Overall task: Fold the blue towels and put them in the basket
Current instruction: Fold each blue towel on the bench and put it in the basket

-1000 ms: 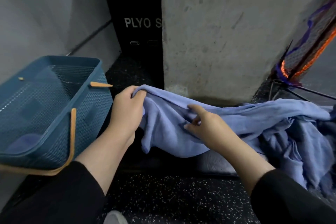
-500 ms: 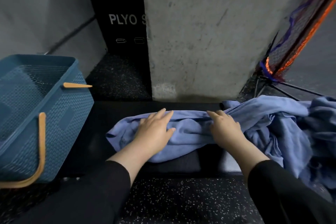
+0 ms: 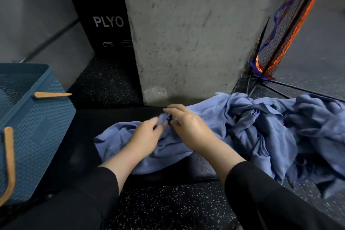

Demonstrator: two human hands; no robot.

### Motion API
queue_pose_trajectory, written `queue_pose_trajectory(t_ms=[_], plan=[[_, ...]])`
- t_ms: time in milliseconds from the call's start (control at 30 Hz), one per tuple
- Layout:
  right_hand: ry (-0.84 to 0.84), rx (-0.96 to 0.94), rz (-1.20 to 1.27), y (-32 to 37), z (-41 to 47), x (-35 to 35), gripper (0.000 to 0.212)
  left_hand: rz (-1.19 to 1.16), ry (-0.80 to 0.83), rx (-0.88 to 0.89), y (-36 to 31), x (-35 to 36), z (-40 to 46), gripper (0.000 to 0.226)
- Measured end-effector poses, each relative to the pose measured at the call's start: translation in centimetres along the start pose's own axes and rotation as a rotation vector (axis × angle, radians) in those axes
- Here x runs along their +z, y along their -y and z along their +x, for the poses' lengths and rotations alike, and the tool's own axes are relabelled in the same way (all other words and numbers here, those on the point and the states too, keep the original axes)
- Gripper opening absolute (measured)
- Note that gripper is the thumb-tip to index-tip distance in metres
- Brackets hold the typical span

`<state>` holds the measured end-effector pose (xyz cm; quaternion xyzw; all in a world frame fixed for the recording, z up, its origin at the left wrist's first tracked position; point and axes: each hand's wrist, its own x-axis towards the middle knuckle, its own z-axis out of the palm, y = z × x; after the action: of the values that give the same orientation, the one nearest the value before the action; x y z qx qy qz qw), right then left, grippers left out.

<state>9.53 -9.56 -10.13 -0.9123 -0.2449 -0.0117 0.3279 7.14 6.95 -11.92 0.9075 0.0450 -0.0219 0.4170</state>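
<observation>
A crumpled blue towel [image 3: 119, 140] lies on a black padded bench [image 3: 84, 136] in front of me. My left hand [image 3: 147, 132] pinches a bit of its cloth at the fingertips. My right hand [image 3: 190, 127] sits close beside it on the same towel, fingers bent over the fabric near that pinched bit; motion blur hides its exact grip. A heap of more blue towels [image 3: 280, 132] spreads to the right. The teal woven basket [image 3: 43, 117] with tan handles stands at the left, open at the top.
A concrete pillar [image 3: 186, 33] rises just behind the bench. A black box marked PLYO [image 3: 108, 24] stands behind at the left. An orange and blue net on a black frame [image 3: 280, 33] leans at the right. Speckled black floor [image 3: 168, 207] lies below.
Both hands, earlier pressing flat and apart on the towel, have come together at its middle, and the left fingers now pinch cloth. The view has shifted slightly.
</observation>
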Motion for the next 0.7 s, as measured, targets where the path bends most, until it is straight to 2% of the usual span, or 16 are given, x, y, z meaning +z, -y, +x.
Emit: queue_pose_trajectory(t_ms=[67, 133, 200, 300, 433, 500, 567, 667, 700], plan=[[-0.043, 0.038, -0.009, -0.2, -0.2, 0.0, 0.045, -0.065, -0.198, -0.109, 0.4, -1.4, 0.5, 0.035], [-0.14, 0.07, -0.032, -0.4, -0.2, 0.2, 0.039, -0.171, -0.359, -0.228, 1.4, -3.1, 1.1, 0.038], [-0.171, 0.163, -0.109, -0.3, -0.2, 0.3, 0.029, -0.123, -0.367, -0.303, 2.6, -4.5, 1.2, 0.035], [-0.038, 0.26, -0.328, -0.1, -0.7, 1.2, 0.027, -0.002, -0.374, -0.292, 4.1, -6.0, 0.7, 0.03], [-0.008, 0.298, -0.335, 0.4, -0.9, 2.1, 0.031, -0.155, -0.561, -0.298, 5.8, -8.6, 1.1, 0.025], [-0.013, 0.378, -0.286, 0.6, -0.5, 2.4, 0.032, -0.201, -0.5, -0.284, 6.2, -9.5, 0.9, 0.029], [0.013, 0.444, -0.288, 0.7, -0.3, 2.8, 0.033, -0.173, -0.343, -0.26, 6.8, -9.8, 0.4, 0.036], [0.06, 0.419, -0.322, 0.6, -0.2, 3.3, 0.037, -0.092, -0.16, -0.207, 8.0, -9.7, -0.1, 0.032], [0.062, 0.392, -0.3, 0.7, -0.1, 3.5, 0.034, -0.098, -0.106, -0.185, 8.2, -9.8, -0.3, 0.04]])
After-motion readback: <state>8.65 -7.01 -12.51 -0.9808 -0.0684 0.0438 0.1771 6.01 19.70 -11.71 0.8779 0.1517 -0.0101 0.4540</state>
